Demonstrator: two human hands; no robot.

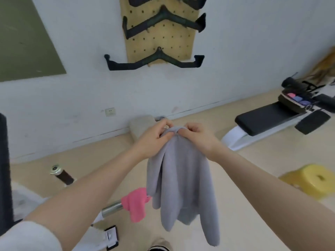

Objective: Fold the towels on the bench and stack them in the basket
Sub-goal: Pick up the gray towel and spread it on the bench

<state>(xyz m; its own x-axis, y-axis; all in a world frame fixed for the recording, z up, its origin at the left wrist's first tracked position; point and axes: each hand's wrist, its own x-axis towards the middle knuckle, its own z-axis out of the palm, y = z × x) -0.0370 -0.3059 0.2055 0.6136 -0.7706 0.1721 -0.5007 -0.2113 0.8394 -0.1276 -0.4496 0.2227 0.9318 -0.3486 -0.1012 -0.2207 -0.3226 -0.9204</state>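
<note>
Your left hand [154,136] and your right hand [197,136] are close together, out in front of you. Both pinch the top edge of the gray towel [179,187] with curled fingers. It hangs down in the air. A pink towel [135,203] hangs on a shiny bar [112,209], just left of it.

My forearms are bare. A white sleeve [27,236] is pushed up my left arm. Tan trousers [161,241] show below.
</note>
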